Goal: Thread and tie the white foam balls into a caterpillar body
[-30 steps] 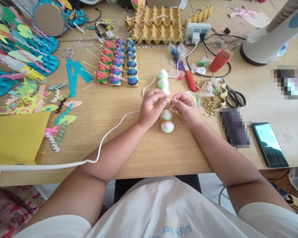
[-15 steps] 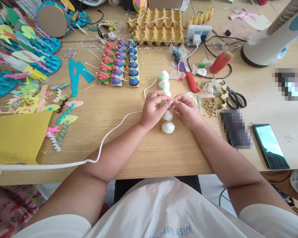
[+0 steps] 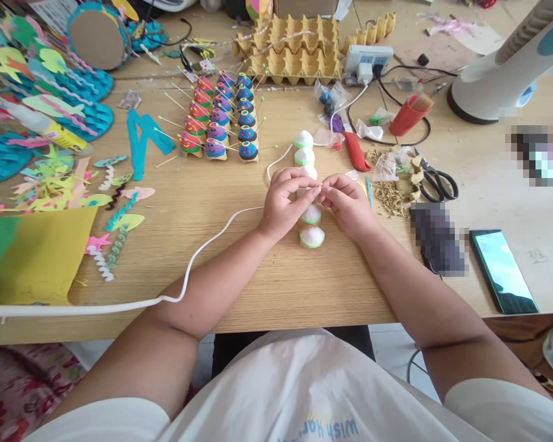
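Note:
A row of white domes with green rims [image 3: 311,237] runs down the middle of the wooden table [image 3: 281,288]. My left hand [image 3: 283,202] curls over one dome in the row, which is mostly hidden under its fingers. My right hand [image 3: 348,202] meets it fingertip to fingertip, pinching a thin stick [image 3: 320,186] that is barely visible. Two more domes [image 3: 303,139] lie just beyond my hands. Painted egg-cup figures with bead-tipped sticks [image 3: 221,123] stand in rows further back on the left.
A white cable [image 3: 203,245] loops past my left wrist. Scissors [image 3: 435,181], a red cup of sticks [image 3: 410,113], a red cutter [image 3: 354,152] and small bags lie right; a phone [image 3: 502,270] near the edge. Egg cartons [image 3: 295,52], a fan base [image 3: 488,86] behind; paper cut-outs and a yellow sheet [image 3: 41,258] left.
My hands stay pinched together over the same dome, hardly moving. A green sheet edge has come into view at the far left over the yellow sheet.

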### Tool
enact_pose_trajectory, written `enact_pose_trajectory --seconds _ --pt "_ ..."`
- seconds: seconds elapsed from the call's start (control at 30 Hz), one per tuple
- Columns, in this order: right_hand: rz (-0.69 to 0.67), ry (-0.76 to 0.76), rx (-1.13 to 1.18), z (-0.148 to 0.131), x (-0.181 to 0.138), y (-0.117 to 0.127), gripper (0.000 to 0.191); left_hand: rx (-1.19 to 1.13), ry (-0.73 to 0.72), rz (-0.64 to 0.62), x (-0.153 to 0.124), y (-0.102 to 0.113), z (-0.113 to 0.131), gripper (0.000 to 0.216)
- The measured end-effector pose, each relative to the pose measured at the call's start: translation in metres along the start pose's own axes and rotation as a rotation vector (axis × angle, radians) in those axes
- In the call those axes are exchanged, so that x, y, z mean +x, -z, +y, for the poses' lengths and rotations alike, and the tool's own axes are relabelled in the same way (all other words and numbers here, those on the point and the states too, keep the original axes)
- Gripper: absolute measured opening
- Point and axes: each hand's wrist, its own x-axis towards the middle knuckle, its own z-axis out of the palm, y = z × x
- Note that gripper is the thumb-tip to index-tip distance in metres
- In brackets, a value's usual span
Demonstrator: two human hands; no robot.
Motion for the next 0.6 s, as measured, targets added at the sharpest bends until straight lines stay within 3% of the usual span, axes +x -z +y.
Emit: enact_pose_trajectory --seconds 0.6 --pt "-0.026 -0.006 0.021 0.0004 -0.0002 -0.0007 0.034 0.000 -0.026 0.025 0.0000 -0.0006 0.0002 0.031"
